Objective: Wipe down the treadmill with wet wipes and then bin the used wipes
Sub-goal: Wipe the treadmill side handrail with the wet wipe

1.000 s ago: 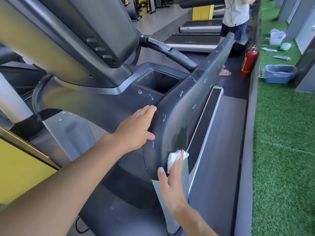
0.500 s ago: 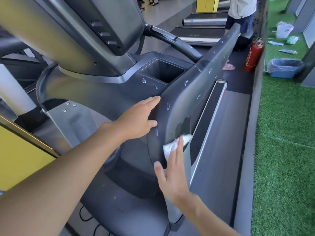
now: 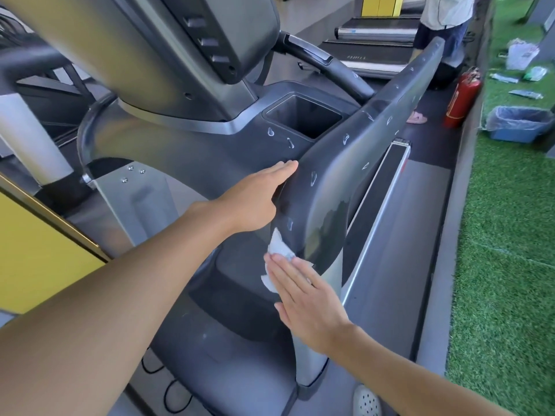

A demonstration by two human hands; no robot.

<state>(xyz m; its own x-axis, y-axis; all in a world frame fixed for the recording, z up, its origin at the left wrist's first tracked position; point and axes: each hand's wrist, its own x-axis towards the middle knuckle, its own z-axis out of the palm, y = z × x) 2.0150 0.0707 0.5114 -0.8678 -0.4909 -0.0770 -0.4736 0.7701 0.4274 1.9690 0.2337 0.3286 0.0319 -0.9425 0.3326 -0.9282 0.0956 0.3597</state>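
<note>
Pressing wipe (image 3: 277,250) beneath right hand (image 3: 309,307), against treadmill (image 3: 333,187)

Background clutter, right side and lower left
Red fire extinguisher (image 3: 462,97) stands on the dark floor at the edge of the green turf (image 3: 510,265). Person (image 3: 444,13) in a pink slipper (image 3: 417,118) stands just left of it. White plastic bag (image 3: 521,57) on the turf. Yellow panel (image 3: 39,253) lower left.

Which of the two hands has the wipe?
The right hand, flat on the white wipe at the lower end of the treadmill arm; the left hand only rests bare higher up.
</note>
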